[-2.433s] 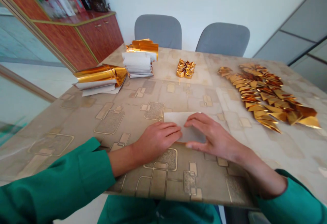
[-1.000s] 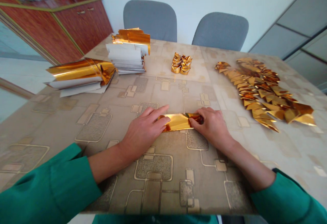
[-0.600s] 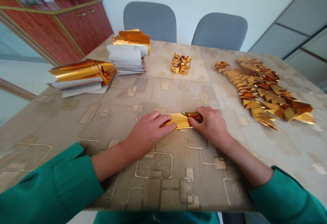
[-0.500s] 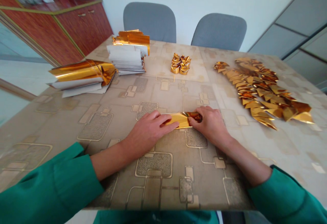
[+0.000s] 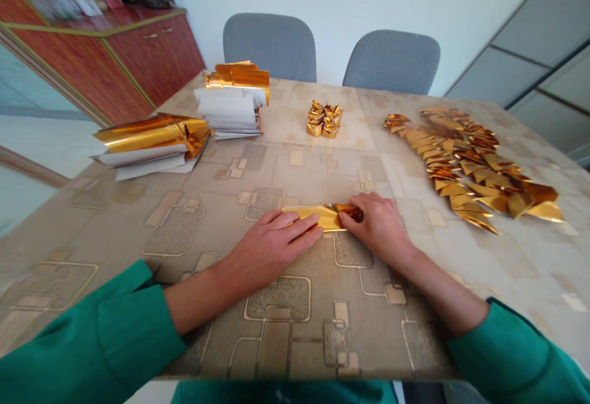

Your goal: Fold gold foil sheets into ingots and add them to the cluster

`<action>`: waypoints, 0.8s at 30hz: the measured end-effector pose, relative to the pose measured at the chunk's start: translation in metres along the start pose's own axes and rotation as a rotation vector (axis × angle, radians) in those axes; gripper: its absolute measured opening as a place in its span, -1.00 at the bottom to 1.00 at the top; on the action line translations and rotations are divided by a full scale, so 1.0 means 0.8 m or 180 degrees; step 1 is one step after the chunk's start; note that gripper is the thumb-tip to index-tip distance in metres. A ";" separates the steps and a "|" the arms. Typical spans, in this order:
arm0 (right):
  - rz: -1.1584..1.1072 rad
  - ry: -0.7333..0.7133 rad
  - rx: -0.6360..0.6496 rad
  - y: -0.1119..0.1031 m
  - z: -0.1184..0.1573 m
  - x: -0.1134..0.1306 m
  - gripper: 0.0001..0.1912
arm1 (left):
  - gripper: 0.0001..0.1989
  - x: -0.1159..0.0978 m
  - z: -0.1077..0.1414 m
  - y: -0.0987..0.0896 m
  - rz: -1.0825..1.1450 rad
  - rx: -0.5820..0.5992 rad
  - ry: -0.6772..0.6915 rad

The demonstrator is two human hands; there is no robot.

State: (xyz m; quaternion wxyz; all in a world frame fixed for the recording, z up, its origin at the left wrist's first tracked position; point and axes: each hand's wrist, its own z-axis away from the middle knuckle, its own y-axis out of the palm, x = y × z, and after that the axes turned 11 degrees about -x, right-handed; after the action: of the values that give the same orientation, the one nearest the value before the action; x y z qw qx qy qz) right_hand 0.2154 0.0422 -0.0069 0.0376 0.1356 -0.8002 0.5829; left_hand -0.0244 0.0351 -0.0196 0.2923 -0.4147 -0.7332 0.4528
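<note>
A narrow folded strip of gold foil paper [image 5: 328, 218] lies on the patterned tablecloth in front of me. My left hand [image 5: 281, 238] rests flat across its left part, fingers stretched out and pressing down. At the strip's right end, my right hand [image 5: 378, 222] pinches the foil between thumb and curled fingers, and that end is bent up and partly hidden by the hand. Beyond the strip stands a small cluster of folded gold foil pieces [image 5: 324, 120].
Stacked foil-and-white sheets [image 5: 230, 106] stand at the back left, beside another gold bundle [image 5: 152, 139]. Rows of folded gold pieces [image 5: 474, 167] spread over the right side. Two grey chairs [image 5: 270, 47] stand behind the table [image 5: 193, 299]; a wooden cabinet [image 5: 152, 53] is at left.
My left hand's fingers have flattened and shifted slightly down on the strip, baring more of its upper left edge. My right hand keeps its pinch. The view has tilted slightly.
</note>
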 end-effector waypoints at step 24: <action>-0.0013 -0.0067 -0.0093 0.003 0.001 -0.001 -0.94 | -0.34 -0.005 0.008 -0.001 0.0453 0.0337 -0.0354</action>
State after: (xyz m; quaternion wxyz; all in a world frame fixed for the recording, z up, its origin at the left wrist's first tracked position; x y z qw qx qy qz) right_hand 0.2154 0.0421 -0.0098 0.0323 0.1428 -0.8088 0.5696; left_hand -0.0278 0.0291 -0.0218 0.2397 -0.4239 -0.6921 0.5328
